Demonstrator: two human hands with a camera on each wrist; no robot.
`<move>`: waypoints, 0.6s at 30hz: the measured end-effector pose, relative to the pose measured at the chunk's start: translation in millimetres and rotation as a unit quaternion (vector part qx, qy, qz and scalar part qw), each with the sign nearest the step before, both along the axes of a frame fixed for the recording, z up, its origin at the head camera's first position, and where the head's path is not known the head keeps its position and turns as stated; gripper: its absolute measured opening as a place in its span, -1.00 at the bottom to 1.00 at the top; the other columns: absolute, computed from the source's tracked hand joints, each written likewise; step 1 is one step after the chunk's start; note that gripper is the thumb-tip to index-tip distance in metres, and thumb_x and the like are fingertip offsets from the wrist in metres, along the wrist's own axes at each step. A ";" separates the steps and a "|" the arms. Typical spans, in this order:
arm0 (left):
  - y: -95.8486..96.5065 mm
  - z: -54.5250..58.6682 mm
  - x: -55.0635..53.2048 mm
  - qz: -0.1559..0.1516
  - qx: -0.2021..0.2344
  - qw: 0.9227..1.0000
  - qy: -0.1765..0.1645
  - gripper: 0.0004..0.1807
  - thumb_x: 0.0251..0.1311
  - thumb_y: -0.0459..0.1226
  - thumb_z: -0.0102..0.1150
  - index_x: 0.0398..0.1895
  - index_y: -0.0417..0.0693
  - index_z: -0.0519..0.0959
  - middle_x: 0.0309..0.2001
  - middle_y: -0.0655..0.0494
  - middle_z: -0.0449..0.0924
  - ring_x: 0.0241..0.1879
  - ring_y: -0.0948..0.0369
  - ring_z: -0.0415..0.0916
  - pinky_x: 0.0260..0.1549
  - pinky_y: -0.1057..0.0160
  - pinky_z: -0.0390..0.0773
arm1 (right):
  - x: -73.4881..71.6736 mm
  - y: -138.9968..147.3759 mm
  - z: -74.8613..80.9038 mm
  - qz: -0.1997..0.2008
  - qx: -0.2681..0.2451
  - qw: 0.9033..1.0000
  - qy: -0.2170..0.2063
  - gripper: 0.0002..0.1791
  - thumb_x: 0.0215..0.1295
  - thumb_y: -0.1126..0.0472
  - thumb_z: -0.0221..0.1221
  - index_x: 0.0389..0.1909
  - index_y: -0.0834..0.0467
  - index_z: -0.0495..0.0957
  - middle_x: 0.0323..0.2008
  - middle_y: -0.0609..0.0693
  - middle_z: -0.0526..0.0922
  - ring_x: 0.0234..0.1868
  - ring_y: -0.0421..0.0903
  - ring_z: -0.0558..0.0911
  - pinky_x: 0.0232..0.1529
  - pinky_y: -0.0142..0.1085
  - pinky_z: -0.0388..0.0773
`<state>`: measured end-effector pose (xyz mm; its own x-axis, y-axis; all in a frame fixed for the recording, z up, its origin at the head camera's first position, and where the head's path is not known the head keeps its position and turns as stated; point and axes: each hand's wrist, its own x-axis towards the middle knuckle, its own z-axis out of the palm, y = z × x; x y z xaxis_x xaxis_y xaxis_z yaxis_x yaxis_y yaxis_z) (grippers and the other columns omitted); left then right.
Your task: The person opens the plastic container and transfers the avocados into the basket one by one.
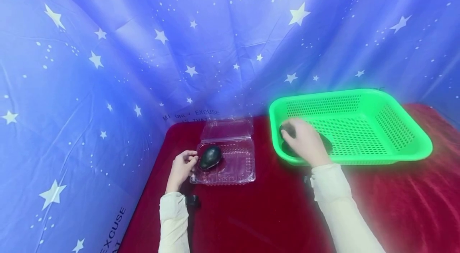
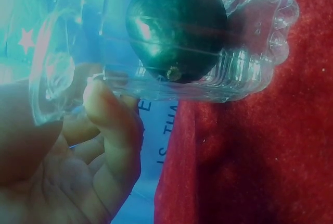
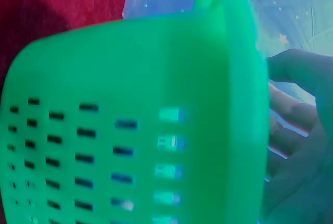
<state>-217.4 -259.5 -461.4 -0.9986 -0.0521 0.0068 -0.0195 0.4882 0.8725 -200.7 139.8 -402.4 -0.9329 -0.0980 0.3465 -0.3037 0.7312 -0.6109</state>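
Observation:
A dark green avocado (image 1: 210,157) lies in the left part of a clear plastic clamshell box (image 1: 235,169), whose lid stands open at the back. My left hand (image 1: 182,168) pinches the box's left edge between thumb and fingers; in the left wrist view the thumb (image 2: 101,101) meets the rim beside the avocado (image 2: 177,31). Inside the left end of the green basket (image 1: 359,162), my right hand (image 1: 304,141) curls round a dark avocado (image 1: 286,128). More dark avocados (image 1: 326,143) show partly beneath that hand. In the right wrist view the basket wall (image 3: 119,67) hides the fingertips.
A dark red cloth (image 1: 251,217) covers the table. Blue star-printed fabric (image 1: 223,37) hangs behind and at the left, close to the box lid (image 1: 230,128) and the basket's back rim. The basket's raised wall stands between the box and the basket's inside.

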 end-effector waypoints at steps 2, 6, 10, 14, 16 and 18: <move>0.3 0.4 0.1 0.001 0.000 1.000 -0.001 -0.75 0.30 -0.34 0.21 0.00 -0.26 0.61 -0.38 -0.08 0.61 -0.62 0.24 0.43 -0.73 0.29 0.58 | -0.5 -4.4 -1.6 0.003 0.003 1.000 0.008 -0.65 0.38 0.22 0.16 0.11 0.29 0.53 0.05 0.24 0.62 0.11 0.21 0.57 0.15 0.13 0.51; 0.4 0.2 0.0 0.002 0.000 1.000 -0.002 -0.75 0.30 -0.34 0.21 0.00 -0.25 0.61 -0.38 -0.08 0.62 -0.61 0.24 0.43 -0.72 0.29 0.58 | -1.8 -14.0 -4.8 0.013 0.005 1.000 0.025 -0.66 0.36 0.23 0.17 0.09 0.28 0.54 0.03 0.22 0.63 0.08 0.18 0.59 0.14 0.10 0.53; 0.0 0.2 0.2 0.002 -0.001 1.000 -0.001 -0.75 0.30 -0.34 0.21 0.00 -0.26 0.61 -0.37 -0.10 0.62 -0.62 0.24 0.43 -0.72 0.30 0.58 | -3.8 -25.6 -9.0 0.033 0.007 0.998 0.053 -0.72 0.33 0.24 0.20 0.01 0.26 0.58 -0.05 0.16 0.66 0.02 0.12 0.61 0.11 0.04 0.57; -0.2 0.2 0.2 0.002 0.000 1.000 -0.003 -0.75 0.30 -0.34 0.20 0.01 -0.26 0.61 -0.36 -0.11 0.62 -0.62 0.24 0.44 -0.72 0.30 0.58 | -4.3 -35.7 -12.3 0.047 0.010 0.997 0.061 -0.76 0.30 0.26 0.22 -0.04 0.22 0.59 -0.07 0.11 0.65 0.01 0.07 0.61 0.11 -0.01 0.59; -0.3 0.2 0.1 0.002 0.001 1.000 -0.004 -0.75 0.30 -0.34 0.20 0.01 -0.26 0.61 -0.37 -0.11 0.62 -0.61 0.24 0.44 -0.72 0.29 0.58 | -4.3 -39.8 -13.1 0.052 0.012 0.997 0.063 -0.76 0.28 0.26 0.24 -0.04 0.21 0.59 -0.08 0.10 0.65 0.01 0.07 0.61 0.11 -0.02 0.59; -0.3 0.2 -0.3 0.001 0.002 1.000 -0.004 -0.75 0.30 -0.34 0.21 0.00 -0.26 0.61 -0.37 -0.10 0.62 -0.61 0.24 0.43 -0.72 0.29 0.58 | -4.1 -43.5 -13.4 0.057 0.015 0.996 0.068 -0.75 0.27 0.26 0.26 -0.05 0.20 0.59 -0.09 0.09 0.65 0.01 0.06 0.61 0.11 -0.03 0.60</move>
